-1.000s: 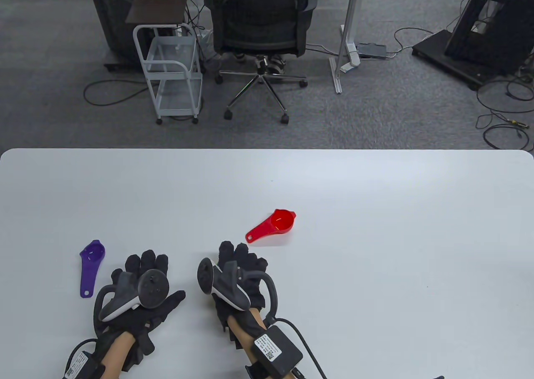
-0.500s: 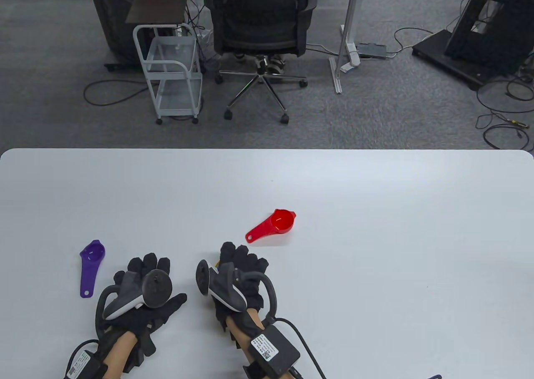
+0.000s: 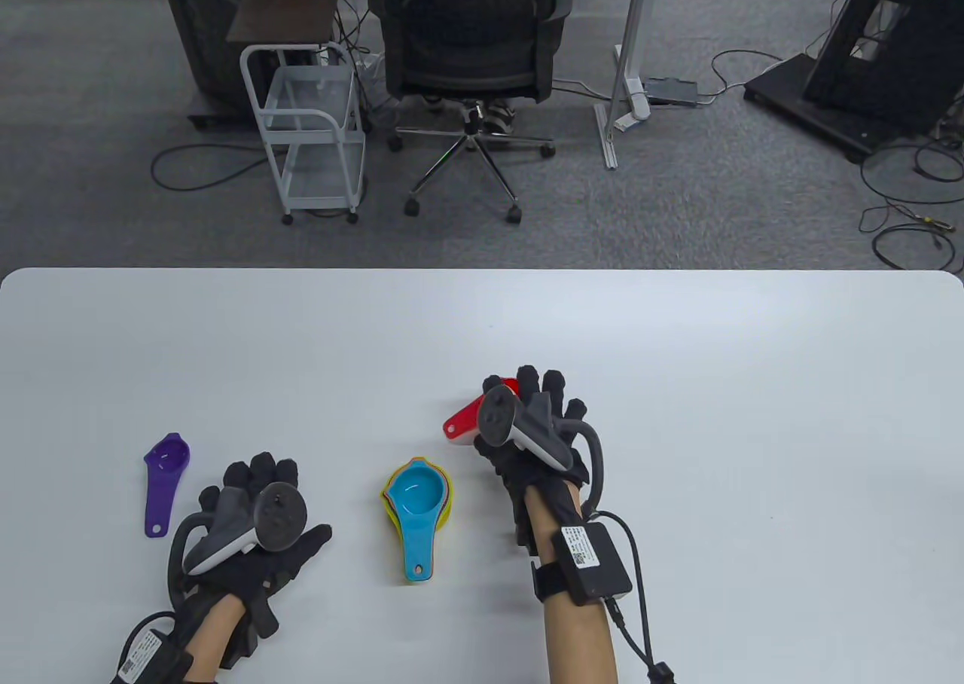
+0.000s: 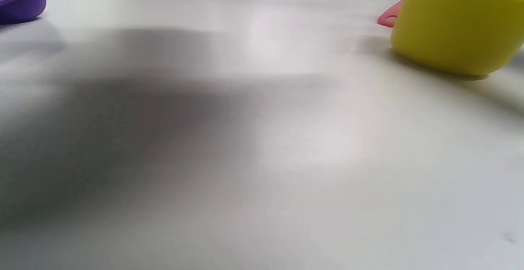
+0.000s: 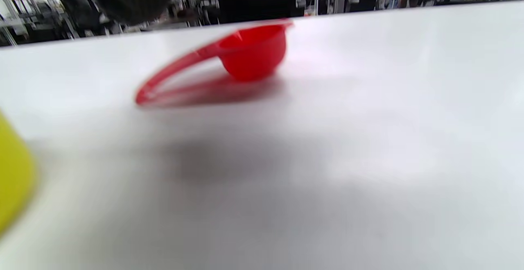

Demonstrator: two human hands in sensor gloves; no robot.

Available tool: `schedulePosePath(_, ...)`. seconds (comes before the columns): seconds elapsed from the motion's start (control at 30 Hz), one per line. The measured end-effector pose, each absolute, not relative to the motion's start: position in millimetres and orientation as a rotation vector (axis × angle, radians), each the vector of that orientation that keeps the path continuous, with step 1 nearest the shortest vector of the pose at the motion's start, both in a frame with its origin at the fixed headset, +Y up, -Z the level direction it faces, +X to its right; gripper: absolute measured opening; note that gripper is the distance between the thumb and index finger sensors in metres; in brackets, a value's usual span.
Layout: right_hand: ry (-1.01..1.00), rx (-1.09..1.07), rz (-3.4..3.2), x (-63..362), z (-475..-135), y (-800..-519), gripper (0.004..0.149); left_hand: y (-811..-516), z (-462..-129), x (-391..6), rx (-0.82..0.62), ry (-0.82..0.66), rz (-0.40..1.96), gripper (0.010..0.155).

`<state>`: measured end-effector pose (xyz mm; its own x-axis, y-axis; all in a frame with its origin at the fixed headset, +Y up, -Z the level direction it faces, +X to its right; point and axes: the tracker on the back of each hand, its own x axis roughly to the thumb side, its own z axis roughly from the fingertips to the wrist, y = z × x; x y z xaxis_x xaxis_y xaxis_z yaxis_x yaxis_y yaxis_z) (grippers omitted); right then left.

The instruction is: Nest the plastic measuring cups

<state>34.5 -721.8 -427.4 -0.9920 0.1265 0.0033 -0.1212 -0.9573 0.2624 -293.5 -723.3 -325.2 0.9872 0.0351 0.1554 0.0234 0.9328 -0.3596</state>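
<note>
The person's right hand (image 3: 527, 428) is over the small red plastic measuring cup (image 3: 461, 420), hiding its bowl in the table view, and this grab looks a bit dicey. The right wrist view shows the red cup (image 5: 249, 53) sitting on the white table (image 3: 678, 383) with nothing touching it, so the fingers are probably just above it; whether they're spread or curled can't be told. The cup is light, with a long thin handle, so a clumsy touch would likely tip it or skid it away. Behind the hand sits the nested stack of plastic cups with the blue one on top and a yellow one outermost (image 3: 416, 497), close enough that a sloppy pullback of the wrist could knock it. The left hand (image 3: 252, 526) lies flat on the table, fingers spread, gripping nothing, just beside the purple plastic measuring spoon-shaped cup (image 3: 164, 480). Compared with half a second ago: the right hand was back over the stack, covering it; now it's reached forward to the red cup and the stack is uncovered. The left hand and purple cup haven't really budged.
</note>
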Motion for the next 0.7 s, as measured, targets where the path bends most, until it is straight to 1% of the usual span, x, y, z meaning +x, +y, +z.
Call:
schedulePosePath(0.07, 0.475, 0.027, 3.029, 36.1, -437.7, -732.7, 0.079, -725.2, -326.4, -296.6, -0.379, -0.149, 0.014, 0.096)
schedulePosePath(0.17, 0.528, 0.023, 3.049, 33.1, -452.9, -743.3, 0.082, -725.4, -327.0, -299.0, -0.384, -0.137, 0.017, 0.096)
schedulePosePath(0.23, 0.590, 0.019, 3.025, 29.6, -462.5, -746.4, 0.085, -723.0, -326.3, -298.0, -0.371, -0.139, 0.021, 0.097)
schedulePosePath(0.37, 0.628, 0.049, 3.025, 21.6, -476.2, -748.0, 0.087, -720.6, -324.2, -292.7, -0.359, -0.155, 0.014, 0.097)
schedulePosePath(0.4, 0.653, 0.043, 3.035, 19.5, -479.7, -748.8, 0.086, -720.9, -323.8, -291.3, -0.362, -0.158, 0.007, 0.096)
schedulePosePath(0.47, 0.681, 0.038, 3.016, 17.9, -483.6, -750.0, 0.076, -721.5, -323.6, -290.4, -0.369, -0.158, 0.000, 0.097)
schedulePosePath(0.5, 0.671, 0.043, 2.992, 17.6, -484.5, -749.7, 0.074, -721.6, -323.6, -290.4, -0.372, -0.157, -0.002, 0.096)
schedulePosePath(0.6, 0.482, 0.009, 3.029, 16.4, -482.8, -749.2, 0.062, -721.3, -323.8, -291.8, -0.375, -0.151, 0.005, 0.096)
schedulePosePath(0.7, 0.398, 0.062, 3.058, 19.5, -475.0, -748.6, 0.061, -721.6, -324.1, -292.5, -0.378, -0.148, 0.011, 0.096)
